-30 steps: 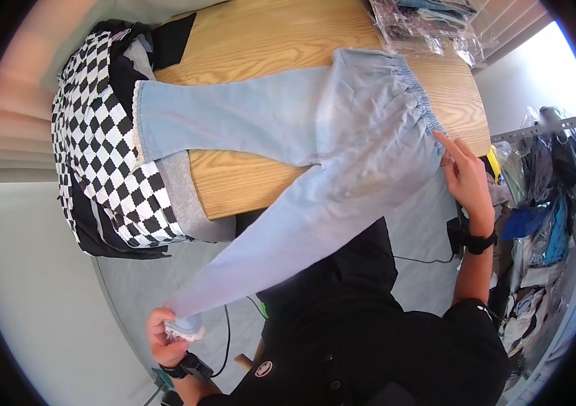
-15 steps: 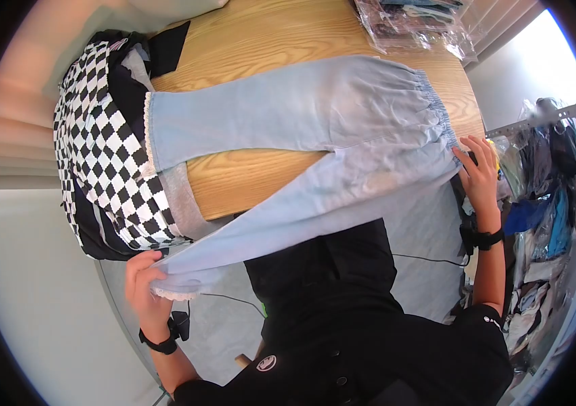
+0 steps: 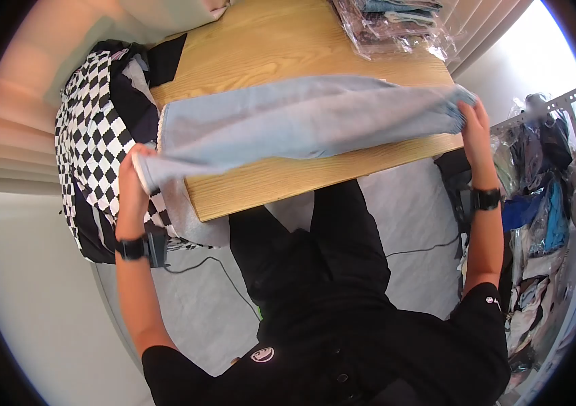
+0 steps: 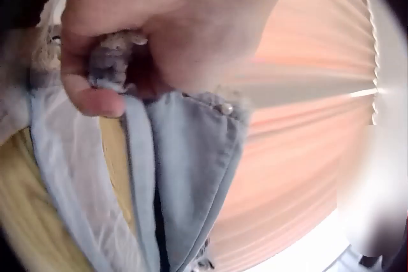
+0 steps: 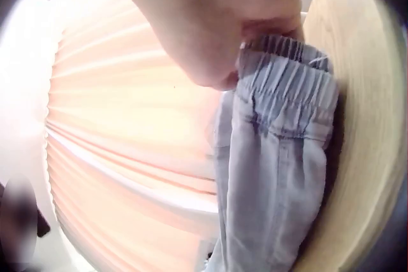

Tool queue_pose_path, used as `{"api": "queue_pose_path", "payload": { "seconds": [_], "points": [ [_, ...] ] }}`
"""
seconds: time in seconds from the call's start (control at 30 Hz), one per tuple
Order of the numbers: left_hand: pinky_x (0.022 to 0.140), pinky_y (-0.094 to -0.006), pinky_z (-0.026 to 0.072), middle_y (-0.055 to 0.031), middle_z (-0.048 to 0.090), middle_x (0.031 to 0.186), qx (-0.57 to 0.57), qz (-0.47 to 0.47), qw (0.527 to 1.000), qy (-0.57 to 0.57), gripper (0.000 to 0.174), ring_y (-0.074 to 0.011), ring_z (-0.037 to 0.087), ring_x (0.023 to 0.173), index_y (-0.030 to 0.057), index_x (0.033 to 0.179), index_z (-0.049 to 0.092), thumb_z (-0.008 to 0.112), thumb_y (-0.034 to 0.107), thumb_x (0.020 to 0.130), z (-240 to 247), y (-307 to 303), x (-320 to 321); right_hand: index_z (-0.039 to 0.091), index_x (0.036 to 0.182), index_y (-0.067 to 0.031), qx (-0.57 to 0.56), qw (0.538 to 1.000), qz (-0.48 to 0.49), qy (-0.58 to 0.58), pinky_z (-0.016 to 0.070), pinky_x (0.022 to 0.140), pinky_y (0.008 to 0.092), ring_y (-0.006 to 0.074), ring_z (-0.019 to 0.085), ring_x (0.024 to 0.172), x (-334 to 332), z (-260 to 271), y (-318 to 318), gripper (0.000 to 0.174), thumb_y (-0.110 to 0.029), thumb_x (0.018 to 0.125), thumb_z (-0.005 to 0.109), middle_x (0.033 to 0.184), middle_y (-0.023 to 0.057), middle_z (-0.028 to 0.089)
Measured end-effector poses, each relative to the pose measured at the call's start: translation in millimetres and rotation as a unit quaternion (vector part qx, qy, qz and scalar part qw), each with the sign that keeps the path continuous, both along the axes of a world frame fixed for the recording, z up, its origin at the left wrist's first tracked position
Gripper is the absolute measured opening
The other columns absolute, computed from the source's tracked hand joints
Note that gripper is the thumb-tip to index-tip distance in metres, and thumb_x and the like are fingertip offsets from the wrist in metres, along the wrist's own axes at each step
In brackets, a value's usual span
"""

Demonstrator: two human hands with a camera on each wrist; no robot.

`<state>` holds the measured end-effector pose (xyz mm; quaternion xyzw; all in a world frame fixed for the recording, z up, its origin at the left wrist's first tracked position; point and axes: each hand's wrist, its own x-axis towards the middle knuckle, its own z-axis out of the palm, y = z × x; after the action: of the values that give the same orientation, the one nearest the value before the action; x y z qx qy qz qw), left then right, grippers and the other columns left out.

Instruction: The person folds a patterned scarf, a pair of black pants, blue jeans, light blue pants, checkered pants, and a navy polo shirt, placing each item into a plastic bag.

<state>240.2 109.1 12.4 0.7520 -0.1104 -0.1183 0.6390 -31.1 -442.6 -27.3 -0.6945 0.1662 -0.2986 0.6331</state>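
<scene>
Light blue trousers (image 3: 281, 128) stretch sideways above the wooden table (image 3: 268, 186), one leg folded over the other. My left hand (image 3: 131, 188) grips the lace-trimmed hem of the near leg; in the left wrist view, thumb and fingers (image 4: 102, 102) curl round the bunched cloth. At the other end my right hand (image 3: 476, 128) holds the gathered elastic waistband (image 5: 287, 80), its fingertips hidden behind the cloth. The far leg's lace hem (image 3: 161, 125) lies at the table's left side, beside the left hand.
A pile with black-and-white checked cloth (image 3: 95, 128) hangs at the left edge of the table. Clear plastic bags of folded clothes (image 3: 396, 27) lie at the far right. Bagged garments hang on a rack (image 3: 548, 149) to the right. A cable (image 3: 224, 267) runs over the floor.
Both hands have moved away from the body, the left one furthest. The near leg has swung up from beyond the table's front edge and over the far leg.
</scene>
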Motion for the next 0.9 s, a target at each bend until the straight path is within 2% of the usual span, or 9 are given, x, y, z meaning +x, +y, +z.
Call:
{"api": "queue_pose_path", "payload": {
  "seconds": [0.07,0.13,0.27,0.3,0.53,0.6,0.73,0.8,0.9],
  "points": [
    [0.047,-0.0257,0.0396,-0.0019,0.055,0.080,0.022,-0.010,0.987,0.157,0.010,-0.0124,0.050,0.064,0.0096,0.086,0.054,0.051,0.019,0.086,3,-8,19,0.053,0.112,0.0038,-0.019,0.998,-0.022,0.052,0.0457,0.079,0.0250,0.0109,0.058,0.092,21,-2,0,0.026,-0.012,0.092,0.057,0.102,0.0077,0.063],
    [0.047,-0.0268,0.0401,-0.0024,0.056,0.081,0.075,0.001,0.972,0.223,0.018,-0.0124,0.050,0.062,0.0091,0.091,0.056,0.057,0.026,0.085,0,-15,36,0.053,0.114,0.0051,-0.147,0.982,-0.008,0.119,0.0469,0.076,0.0254,0.0118,0.060,0.089,35,-18,1,0.031,-0.015,0.091,0.058,0.099,0.0088,0.065],
    [0.063,-0.0282,0.0452,-0.0004,0.057,0.077,0.289,0.057,0.951,0.091,0.036,-0.0132,0.056,0.068,0.0026,0.089,0.061,0.058,0.039,0.088,-17,-30,40,0.056,0.111,0.0040,-0.299,0.927,-0.091,0.207,0.0480,0.075,0.0283,0.0158,0.064,0.085,39,-16,18,0.030,-0.018,0.091,0.059,0.093,0.0129,0.068],
    [0.068,-0.0261,0.0448,-0.0018,0.060,0.076,0.313,0.043,0.948,-0.048,0.046,-0.0112,0.057,0.072,-0.0027,0.090,0.063,0.056,0.043,0.090,-45,-14,61,0.057,0.110,0.0037,-0.279,0.937,-0.098,0.188,0.0480,0.076,0.0292,0.0167,0.065,0.085,40,-20,16,0.030,-0.018,0.091,0.059,0.093,0.0141,0.068],
    [0.074,-0.0230,0.0445,-0.0072,0.066,0.090,0.249,0.039,0.958,-0.134,0.035,-0.0084,0.056,0.082,-0.0039,0.107,0.063,0.053,0.028,0.095,-39,-17,59,0.056,0.111,0.0035,-0.238,0.957,-0.102,0.127,0.0478,0.076,0.0288,0.0159,0.064,0.086,43,-24,7,0.031,-0.019,0.091,0.060,0.094,0.0133,0.068],
    [0.079,-0.0228,0.0451,-0.0070,0.066,0.098,0.030,0.001,0.981,-0.193,0.030,-0.0099,0.058,0.088,0.0002,0.118,0.058,0.054,0.020,0.095,-47,-22,66,0.054,0.114,0.0024,-0.263,0.945,-0.049,0.186,0.0472,0.073,0.0281,0.0151,0.062,0.083,41,-29,-3,0.031,-0.019,0.092,0.059,0.090,0.0114,0.067],
    [0.082,-0.0250,0.0461,-0.0088,0.066,0.101,0.054,0.025,0.974,-0.217,0.038,-0.0125,0.060,0.091,0.0028,0.127,0.049,0.057,0.017,0.093,-42,-26,77,0.052,0.116,0.0007,-0.122,0.991,-0.031,0.038,0.0463,0.070,0.0286,0.0146,0.060,0.079,41,-30,4,0.031,-0.018,0.092,0.057,0.086,0.0110,0.065],
    [0.085,-0.0287,0.0469,-0.0122,0.067,0.101,0.180,0.029,0.961,-0.208,0.042,-0.0169,0.063,0.091,0.0027,0.128,0.047,0.059,0.017,0.091,-51,-24,89,0.051,0.119,-0.0014,-0.270,0.941,-0.093,0.181,0.0462,0.070,0.0294,0.0150,0.060,0.078,37,-27,10,0.033,-0.019,0.092,0.058,0.089,0.0112,0.065],
    [0.085,-0.0333,0.0479,-0.0142,0.067,0.100,0.278,0.031,0.929,-0.243,0.051,-0.0207,0.064,0.089,0.0038,0.128,0.046,0.066,0.021,0.084,-56,-24,92,0.050,0.120,-0.0027,-0.268,0.929,-0.095,0.237,0.0471,0.069,0.0304,0.0158,0.060,0.076,35,-20,12,0.039,-0.025,0.090,0.061,0.090,0.0101,0.064]
  ]
}}
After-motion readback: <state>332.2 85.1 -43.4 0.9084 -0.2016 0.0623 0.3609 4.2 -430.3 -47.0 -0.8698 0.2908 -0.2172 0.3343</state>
